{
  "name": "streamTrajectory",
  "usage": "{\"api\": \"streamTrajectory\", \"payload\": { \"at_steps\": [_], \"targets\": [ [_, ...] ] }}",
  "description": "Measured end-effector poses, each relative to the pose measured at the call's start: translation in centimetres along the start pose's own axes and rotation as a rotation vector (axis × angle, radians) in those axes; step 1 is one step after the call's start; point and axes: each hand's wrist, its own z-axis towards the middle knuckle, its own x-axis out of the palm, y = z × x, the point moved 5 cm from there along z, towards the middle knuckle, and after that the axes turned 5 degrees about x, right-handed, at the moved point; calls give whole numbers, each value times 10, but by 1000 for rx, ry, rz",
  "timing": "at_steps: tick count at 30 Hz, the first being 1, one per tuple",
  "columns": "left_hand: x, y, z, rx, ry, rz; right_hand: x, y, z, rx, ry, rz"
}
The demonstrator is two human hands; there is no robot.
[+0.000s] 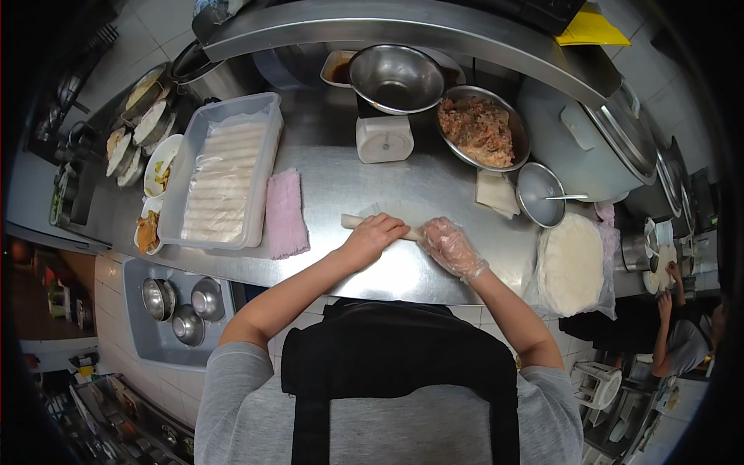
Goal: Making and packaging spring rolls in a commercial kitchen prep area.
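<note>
A long, thin, pale wrapper roll [351,221] lies on the steel worktop [325,180] in front of me. My left hand [375,237] is bare, its fingers curled over the roll's middle, and the left end sticks out past it. On the right end sits my right hand [450,247], in a clear plastic glove, fingers bent around the roll. What lies under both palms is hidden. To the right is a stack of round white wrapper sheets [569,264] on plastic. A steel bowl [479,131] of minced filling stands beyond my right hand.
A plastic tub [268,174] with rows of rolls stands left, beside a pink cloth [288,215]. A scale [385,139] carries a steel bowl [397,78]. Right are a small bowl with a spoon [537,195] and folded sheets [495,193]. A shelf [407,29] overhangs the back.
</note>
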Motion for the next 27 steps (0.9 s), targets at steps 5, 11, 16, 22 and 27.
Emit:
{"api": "streamTrajectory", "payload": {
  "at_steps": [5,11,16,22,27],
  "targets": [
    [-4,-14,-5,-5,-39,-4,-5,-6,-4,82,75,110],
    [6,-18,-19,-112,139,105,-133,-134,-24,528,-529,405],
    [6,-32,-19,-179,110,138,-174,-186,-37,860,94,-515],
    [4,-47,-25,-247,56,129,-160,-213,-45,899,-17,-474],
    [12,-49,-32,-297,20,115,-159,-171,-38,977,-112,528]
  ]
}}
